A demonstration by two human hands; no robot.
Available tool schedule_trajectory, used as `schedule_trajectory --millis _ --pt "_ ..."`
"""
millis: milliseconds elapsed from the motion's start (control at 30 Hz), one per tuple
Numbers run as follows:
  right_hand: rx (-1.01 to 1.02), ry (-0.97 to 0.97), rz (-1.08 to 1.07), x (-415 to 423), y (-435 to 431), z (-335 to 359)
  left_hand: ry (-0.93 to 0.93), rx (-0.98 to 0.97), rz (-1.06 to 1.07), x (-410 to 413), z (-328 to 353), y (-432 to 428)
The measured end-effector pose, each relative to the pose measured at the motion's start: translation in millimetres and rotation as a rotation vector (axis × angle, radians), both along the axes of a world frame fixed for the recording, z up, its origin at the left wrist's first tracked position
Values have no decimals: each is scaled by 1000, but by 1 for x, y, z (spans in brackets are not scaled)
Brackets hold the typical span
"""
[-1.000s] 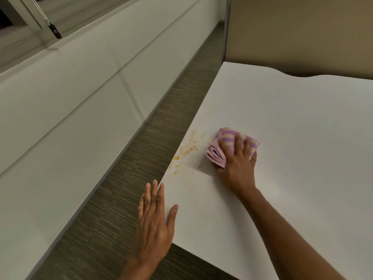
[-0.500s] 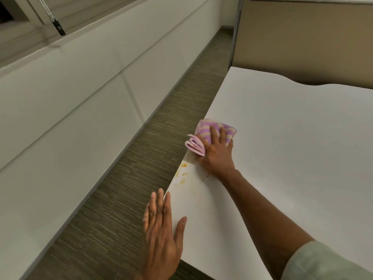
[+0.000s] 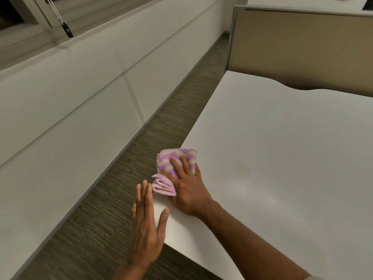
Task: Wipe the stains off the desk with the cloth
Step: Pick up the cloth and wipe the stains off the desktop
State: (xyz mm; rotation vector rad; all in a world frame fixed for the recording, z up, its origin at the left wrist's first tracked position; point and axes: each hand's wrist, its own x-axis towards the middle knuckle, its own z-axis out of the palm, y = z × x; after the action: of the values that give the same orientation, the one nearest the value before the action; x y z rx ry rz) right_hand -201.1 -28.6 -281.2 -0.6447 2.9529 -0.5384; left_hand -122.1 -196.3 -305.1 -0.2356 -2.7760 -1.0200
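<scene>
A folded cloth (image 3: 171, 161) with purple and cream stripes lies at the left edge of the white desk (image 3: 282, 158), partly overhanging it. My right hand (image 3: 187, 186) presses flat on the cloth, fingers spread over it. My left hand (image 3: 146, 225) is open, held flat along the desk's left edge just below the cloth, with its thumb on the desktop. No stains show on the desk; the cloth and right hand cover the spot at the edge.
A beige partition panel (image 3: 302, 47) stands behind the desk. A strip of dark carpet floor (image 3: 141, 158) runs between the desk and a white wall panel (image 3: 70, 118) on the left. A blind cord weight (image 3: 67, 29) hangs by the window.
My right hand has slid the cloth leftward and toward me along the desk edge, over the orange stains, which no longer show. My left hand stays at the edge.
</scene>
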Motion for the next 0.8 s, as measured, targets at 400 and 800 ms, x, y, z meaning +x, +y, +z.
schedule_trajectory --millis 400,800 --pt "-42 149 -230 121 40 -11 -63 17 -32 0 4 -2" --pt "72 -13 -551 -25 63 0 -98 -107 -30 -2 -1 -4"
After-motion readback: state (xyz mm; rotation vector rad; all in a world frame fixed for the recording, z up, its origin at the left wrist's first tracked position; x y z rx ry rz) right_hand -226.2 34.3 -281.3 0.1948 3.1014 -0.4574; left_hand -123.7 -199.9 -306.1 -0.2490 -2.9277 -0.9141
